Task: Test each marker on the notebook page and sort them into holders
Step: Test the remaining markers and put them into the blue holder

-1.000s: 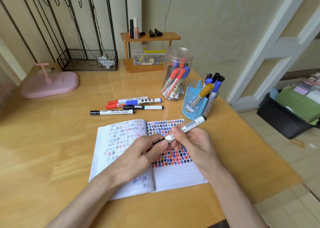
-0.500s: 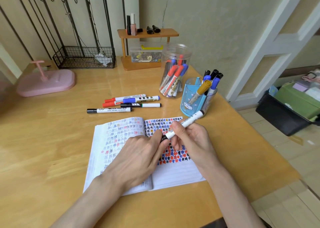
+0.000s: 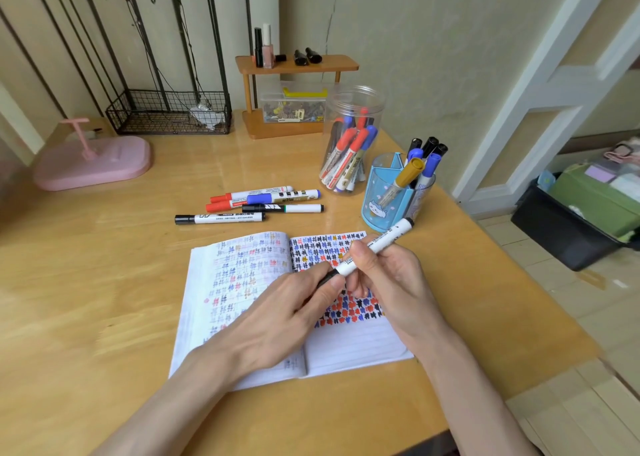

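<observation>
An open notebook [image 3: 353,348] lies on the wooden desk, its pages covered in coloured test marks. Above its right page my right hand [image 3: 391,282] grips a white marker [image 3: 377,244] by the barrel, tilted up to the right. My left hand [image 3: 277,317] rests over the notebook's middle and pinches the marker's black cap end between thumb and fingers. Several loose markers [image 3: 263,202] lie beyond the notebook. A clear jar [image 3: 353,109] holds red and blue markers. A blue holder [image 3: 377,192] holds black, blue and yellow ones.
A pink stand [image 3: 93,161] sits at the back left, a wire basket [image 3: 166,112] behind it. A small wooden shelf [image 3: 298,64] with bottles and a box of clips stands against the wall. The desk's right edge [image 3: 519,282] drops to the floor with bins.
My left hand has dropped lower and flatter onto the notebook while still at the marker's black end. My right hand keeps its hold on the barrel, at much the same tilt.
</observation>
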### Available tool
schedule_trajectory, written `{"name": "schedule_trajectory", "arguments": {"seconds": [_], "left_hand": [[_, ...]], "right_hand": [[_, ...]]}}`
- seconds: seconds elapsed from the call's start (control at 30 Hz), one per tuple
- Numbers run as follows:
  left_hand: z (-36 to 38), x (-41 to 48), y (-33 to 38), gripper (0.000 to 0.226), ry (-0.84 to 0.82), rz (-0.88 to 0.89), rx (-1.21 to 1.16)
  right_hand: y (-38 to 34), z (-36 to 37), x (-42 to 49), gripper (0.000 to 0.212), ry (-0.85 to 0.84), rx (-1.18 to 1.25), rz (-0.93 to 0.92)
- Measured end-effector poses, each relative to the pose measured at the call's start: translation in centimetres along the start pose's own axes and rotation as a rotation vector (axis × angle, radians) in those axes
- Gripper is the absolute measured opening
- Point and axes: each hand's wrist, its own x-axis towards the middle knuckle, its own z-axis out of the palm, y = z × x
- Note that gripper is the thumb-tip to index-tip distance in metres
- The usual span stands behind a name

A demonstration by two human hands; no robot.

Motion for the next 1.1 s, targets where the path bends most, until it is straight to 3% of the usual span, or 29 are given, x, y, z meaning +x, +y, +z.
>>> {"name": "schedule_trajectory", "arguments": {"seconds": [0.13,0.3,0.37,0.47,0.63,0.83,1.1], "left_hand": [[1.0,-0.3,-1.0,0.022,0.136,0.046,0.315],[1.1,0.0,-1.0,0.044,0.238,0.140,0.659],[1.1,0.1,-0.8,0.040,0.219,0.148,0.746],[0.6,0.3,-0.7,0.032,0.158,0.125,0.686],[0.4,0.5,-0.6,0.034,0.083,0.094,0.381],[0.4,0.3,0.0,0.037,0.127,0.103,0.404],[0.1,0.6,0.0,0.046,0.012,0.019,0.071]], "right_hand": [[0.1,0.3,0.3,0.035,0.067,-0.059,0.020],[0.0,0.5,0.4,0.034,0.136,-0.068,0.024],[0.0,0.5,0.3,0.035,0.119,-0.080,0.038],[-0.2,0.6,0.1,0.033,0.096,-0.068,0.050],[-0.4,0.5,0.0,0.033,0.102,-0.049,0.059],[-0.6,0.5,-0.2,0.039,0.092,-0.042,0.045],[-0.7,0.5,-0.2,0.036,0.094,-0.036,0.027]]}}
